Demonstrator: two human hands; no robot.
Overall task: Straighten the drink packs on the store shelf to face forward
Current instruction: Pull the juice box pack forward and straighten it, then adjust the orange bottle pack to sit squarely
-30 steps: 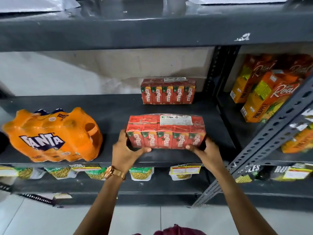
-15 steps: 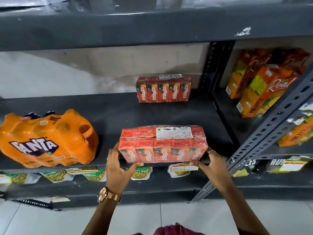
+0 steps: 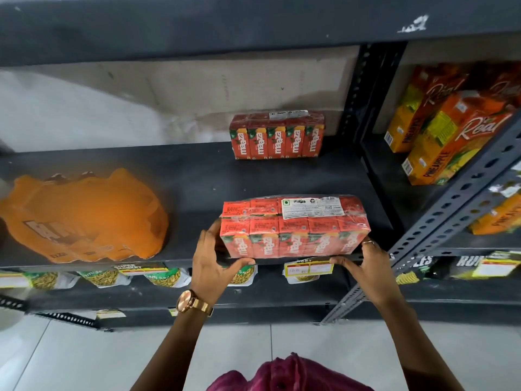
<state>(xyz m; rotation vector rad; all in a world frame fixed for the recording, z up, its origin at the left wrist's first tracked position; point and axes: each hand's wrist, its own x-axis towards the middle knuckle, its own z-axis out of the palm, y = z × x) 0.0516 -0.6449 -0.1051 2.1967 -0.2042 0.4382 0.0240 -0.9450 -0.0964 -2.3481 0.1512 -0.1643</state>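
Our left hand [image 3: 213, 258] and right hand [image 3: 366, 262] grip the ends of the front juice pack [image 3: 293, 227] at the shelf [image 3: 194, 182] edge, squaring it; next, we judge, release, then the rear pack [image 3: 277, 136].

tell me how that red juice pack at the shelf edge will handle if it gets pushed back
The red juice pack probably slides as one stiff block, since film binds the cartons. The glossy wrap looks slippery. Wide and low, it seems unlikely to tip, with both hands steadying its ends.
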